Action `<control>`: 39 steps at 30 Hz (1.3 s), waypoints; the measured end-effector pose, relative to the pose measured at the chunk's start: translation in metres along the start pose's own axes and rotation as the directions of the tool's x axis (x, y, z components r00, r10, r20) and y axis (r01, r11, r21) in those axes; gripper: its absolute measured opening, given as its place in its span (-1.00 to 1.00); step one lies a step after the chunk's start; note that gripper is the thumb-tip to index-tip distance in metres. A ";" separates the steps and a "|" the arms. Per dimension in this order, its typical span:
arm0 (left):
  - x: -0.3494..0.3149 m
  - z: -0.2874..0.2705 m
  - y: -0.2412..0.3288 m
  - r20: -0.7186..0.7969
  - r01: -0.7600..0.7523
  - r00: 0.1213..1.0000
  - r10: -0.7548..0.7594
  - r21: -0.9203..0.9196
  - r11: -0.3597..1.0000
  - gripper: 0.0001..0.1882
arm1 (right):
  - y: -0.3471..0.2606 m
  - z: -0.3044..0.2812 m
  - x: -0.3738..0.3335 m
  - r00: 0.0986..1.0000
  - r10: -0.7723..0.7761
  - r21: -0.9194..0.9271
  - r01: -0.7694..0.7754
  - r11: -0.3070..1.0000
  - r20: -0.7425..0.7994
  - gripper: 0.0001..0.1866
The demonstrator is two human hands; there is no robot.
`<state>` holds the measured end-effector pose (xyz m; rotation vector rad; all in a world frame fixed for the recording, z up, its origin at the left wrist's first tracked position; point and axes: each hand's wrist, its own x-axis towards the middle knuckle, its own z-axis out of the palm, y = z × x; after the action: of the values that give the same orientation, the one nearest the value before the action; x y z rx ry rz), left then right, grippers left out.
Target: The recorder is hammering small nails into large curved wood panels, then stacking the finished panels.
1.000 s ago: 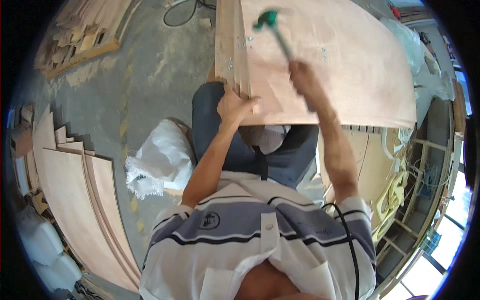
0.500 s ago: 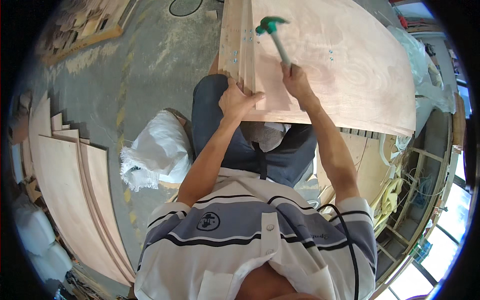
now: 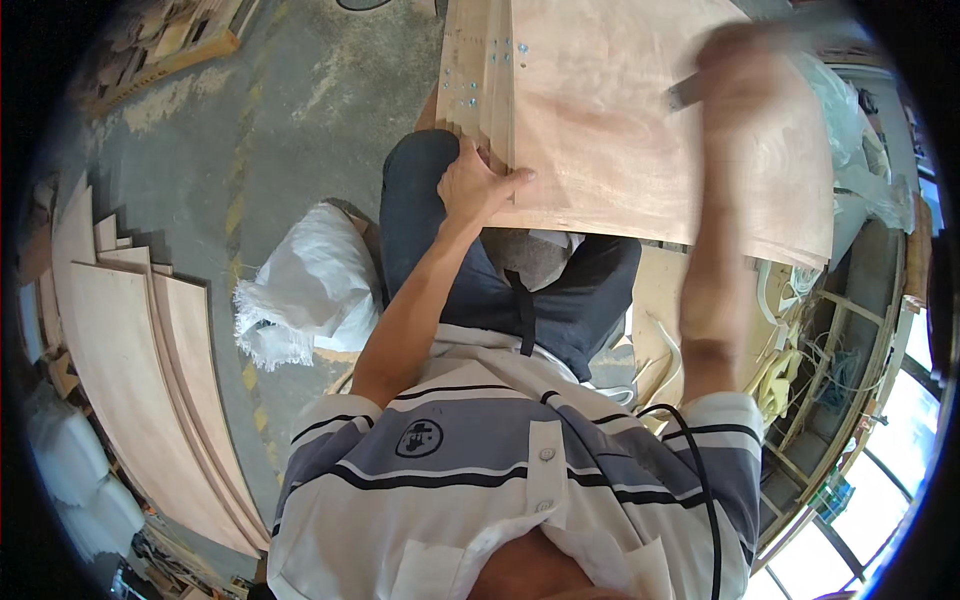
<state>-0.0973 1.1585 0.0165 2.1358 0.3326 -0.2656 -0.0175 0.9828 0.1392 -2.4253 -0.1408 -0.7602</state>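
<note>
My left hand (image 3: 474, 188) grips the near end of several narrow stacked plywood strips (image 3: 488, 110), its thumb stretched over their right edge. Small shiny metal fasteners (image 3: 473, 102) sit in these strips. Under and to the right of them lies a wide plywood panel (image 3: 610, 150), with its near edge over my lap. At the upper right my right hand (image 3: 735, 65), smeared by motion, is closed round a hammer (image 3: 684, 95) and raised above the panel. The grey butt of the handle points left; the hammer's head is only a dark blur.
A white woven sack (image 3: 315, 290) stands on the floor left of my legs. Farther left lean several plywood boards (image 3: 140, 360). A wood-filled pallet (image 3: 180, 60) lies at the far left. Clear plastic wrap (image 3: 840, 120) and a rack (image 3: 850, 310) line the right side.
My right hand has swung up and right with the hammer. My left hand stays at the strips. Fasteners seen earlier on the panel's right part no longer show there.
</note>
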 end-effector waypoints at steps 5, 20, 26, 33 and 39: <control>0.000 0.020 0.004 0.003 -0.039 0.999 0.039 0.039 0.998 -0.09 | 0.042 -0.003 -0.069 0.527 0.640 0.063 -0.797 0.601 0.559 -0.55; 0.058 0.006 -0.027 0.123 0.145 0.989 -0.078 -0.898 0.416 -0.88 | 0.116 -0.068 -0.136 0.746 0.609 -0.184 -0.581 0.793 0.268 -0.47; 0.073 -0.001 0.009 0.210 0.227 0.973 -0.094 -0.824 0.520 -0.86 | 0.129 -0.038 -0.098 0.787 0.551 -0.227 -0.504 0.833 0.278 -0.46; 0.114 0.009 0.047 0.081 0.054 0.997 0.004 -0.705 0.708 -0.77 | 0.118 -0.017 -0.100 0.820 0.545 -0.382 -0.454 0.805 0.173 -0.55; 0.142 0.036 0.058 0.021 -0.031 0.999 0.050 -0.534 0.845 -0.71 | 0.117 -0.017 -0.100 0.829 0.538 -0.402 -0.445 0.800 0.152 -0.54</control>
<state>0.0530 1.1164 -0.0026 1.5800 0.2989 -0.1590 -0.0780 0.8843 0.0365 -2.7074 0.5667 -0.2320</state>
